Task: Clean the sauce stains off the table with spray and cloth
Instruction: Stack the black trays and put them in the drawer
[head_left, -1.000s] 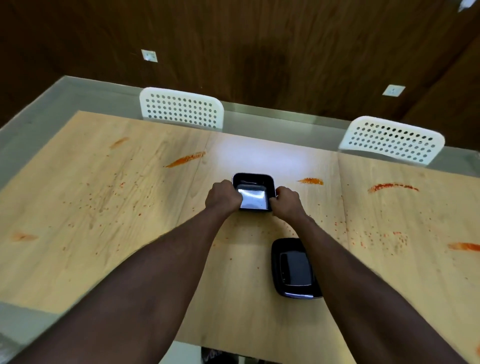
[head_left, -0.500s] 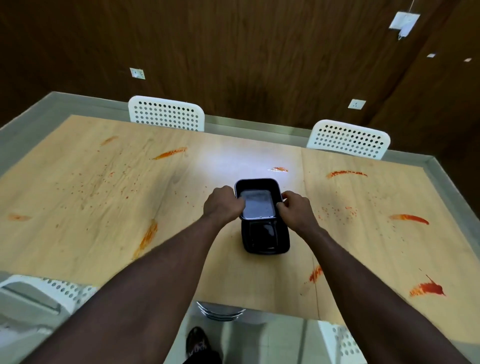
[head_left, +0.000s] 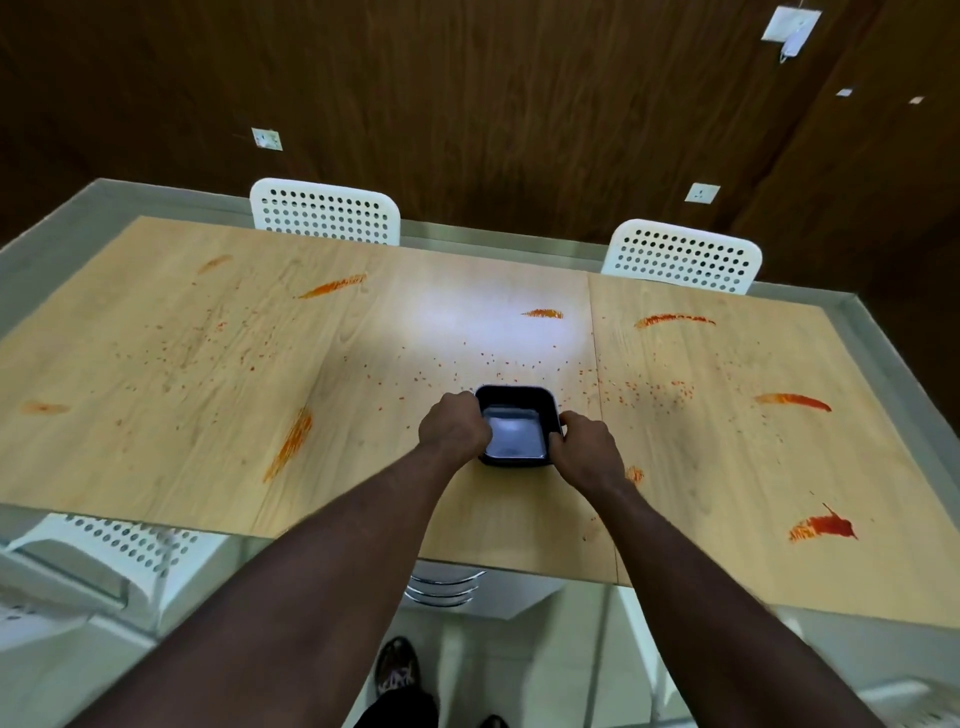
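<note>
A light wooden table (head_left: 156, 415) carries several orange-red sauce smears, such as a long smear (head_left: 291, 444) at the near left and a red blotch (head_left: 823, 527) at the near right, plus fine specks across the middle. A black rectangular tray (head_left: 517, 428) sits near the table's front centre. My left hand (head_left: 454, 428) grips its left edge and my right hand (head_left: 587, 447) grips its right edge. A second tray seen earlier is hidden, apparently under this one. No spray bottle or cloth is in view.
Two white perforated chairs (head_left: 324, 210) (head_left: 683, 254) stand at the far side, and another white chair (head_left: 104, 551) at the near left. A dark wooden wall (head_left: 467, 104) rises behind. My shoes (head_left: 397, 670) show on the floor under the front edge.
Both hands carried the black tray from the table's middle toward me and set it over the second tray, which is now out of sight. The camera has pulled back.
</note>
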